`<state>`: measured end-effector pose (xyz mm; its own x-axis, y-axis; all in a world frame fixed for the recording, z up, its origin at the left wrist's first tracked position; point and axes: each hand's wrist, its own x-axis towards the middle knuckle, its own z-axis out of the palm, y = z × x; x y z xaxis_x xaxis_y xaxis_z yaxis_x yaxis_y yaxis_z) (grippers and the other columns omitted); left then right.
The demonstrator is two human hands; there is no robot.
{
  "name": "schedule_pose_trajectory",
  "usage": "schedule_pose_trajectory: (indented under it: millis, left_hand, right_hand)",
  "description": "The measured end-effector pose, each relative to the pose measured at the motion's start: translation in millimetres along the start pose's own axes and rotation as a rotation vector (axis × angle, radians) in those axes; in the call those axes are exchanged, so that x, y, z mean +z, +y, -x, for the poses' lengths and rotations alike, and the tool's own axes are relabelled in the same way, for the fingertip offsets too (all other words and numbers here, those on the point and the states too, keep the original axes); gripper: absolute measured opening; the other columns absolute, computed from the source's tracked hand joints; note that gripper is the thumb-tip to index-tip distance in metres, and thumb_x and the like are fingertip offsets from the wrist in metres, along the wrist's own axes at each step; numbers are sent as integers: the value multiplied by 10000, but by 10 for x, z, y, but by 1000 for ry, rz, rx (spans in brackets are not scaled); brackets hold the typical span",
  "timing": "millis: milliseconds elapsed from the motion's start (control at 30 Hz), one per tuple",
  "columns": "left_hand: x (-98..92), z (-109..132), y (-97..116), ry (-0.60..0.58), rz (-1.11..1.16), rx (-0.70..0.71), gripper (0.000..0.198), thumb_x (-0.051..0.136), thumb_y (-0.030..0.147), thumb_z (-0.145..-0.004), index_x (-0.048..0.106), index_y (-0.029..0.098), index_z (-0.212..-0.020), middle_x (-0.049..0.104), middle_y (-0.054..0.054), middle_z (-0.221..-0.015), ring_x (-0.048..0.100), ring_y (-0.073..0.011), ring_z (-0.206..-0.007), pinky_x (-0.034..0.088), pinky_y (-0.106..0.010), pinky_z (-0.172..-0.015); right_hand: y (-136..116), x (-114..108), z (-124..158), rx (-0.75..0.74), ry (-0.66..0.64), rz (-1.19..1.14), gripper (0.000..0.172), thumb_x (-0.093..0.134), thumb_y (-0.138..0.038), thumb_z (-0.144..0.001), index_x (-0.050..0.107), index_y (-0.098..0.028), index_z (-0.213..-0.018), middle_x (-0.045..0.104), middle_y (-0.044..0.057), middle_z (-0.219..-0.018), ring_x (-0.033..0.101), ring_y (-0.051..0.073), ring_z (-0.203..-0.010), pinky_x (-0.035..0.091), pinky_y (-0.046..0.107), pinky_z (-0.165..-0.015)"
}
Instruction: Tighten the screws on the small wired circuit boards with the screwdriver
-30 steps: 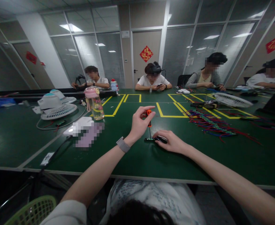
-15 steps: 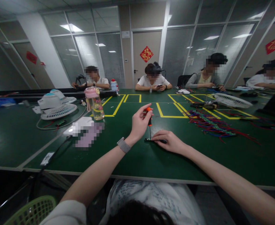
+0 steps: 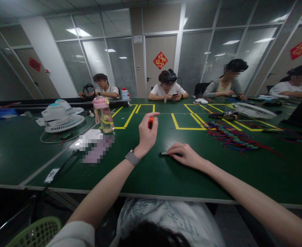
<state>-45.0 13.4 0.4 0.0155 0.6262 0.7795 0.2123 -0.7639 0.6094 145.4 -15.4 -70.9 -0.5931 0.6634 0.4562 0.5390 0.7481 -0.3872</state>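
My left hand (image 3: 148, 132) is closed around a screwdriver (image 3: 150, 122) with an orange and black handle, raised above the table; its shaft is hidden behind the hand. My right hand (image 3: 185, 155) rests on the green table (image 3: 151, 181), its fingertips pressed on a small black piece (image 3: 178, 154) that carries a green circuit board (image 3: 163, 153). The board's end pokes out to the left of the fingers. The rest of this piece is partly covered by my fingers.
A pink-lidded water bottle (image 3: 104, 115) and white fans (image 3: 63, 120) stand to the left. On the right lie a row of wired circuit boards (image 3: 229, 133) and a fan grille (image 3: 255, 109). Yellow tape (image 3: 190, 128) marks the table. Several people sit opposite.
My left hand has moved left with the screwdriver, whose tip was on the circuit board before and is now away from it. My right hand stays in place on the black piece.
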Motion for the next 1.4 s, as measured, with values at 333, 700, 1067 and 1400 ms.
schedule_pose_trajectory:
  millis: [333,700,1067,1400]
  left_hand:
    - [11,103,-199,-1009,-563,-56,339,671,395,-663,677,224,-955,672,-35,-963,621,-197,-867,456,-242,-690]
    - [26,122,-277,-1119,-571,-107,249,638,308,-639,694,193,-853,692,-40,-801,628,-168,-721,427,-213,-573]
    - [53,138,-209,-1111,-702,-58,248,639,329,-637,695,193,-837,698,-60,-829,641,-189,-735,432,-226,-561]
    - [66,157,-202,-1112,-778,-12,269,644,377,-655,682,186,-841,684,-75,-842,642,-213,-762,459,-253,-602]
  right_hand:
    - [62,7,1,9,42,63,203,570,-179,-820,732,-217,-935,714,63,-896,646,188,-830,509,297,-745]
    - [68,86,-31,28,98,3,173,569,-214,-835,733,-193,-887,724,72,-874,665,184,-816,521,295,-756]
    - [9,35,-93,5,77,-45,148,577,-140,-783,718,-184,-791,720,52,-807,660,171,-770,513,274,-721]
    - [-33,-39,-109,22,156,-39,154,571,-127,-760,713,-185,-776,710,51,-803,654,163,-757,502,266,-712]
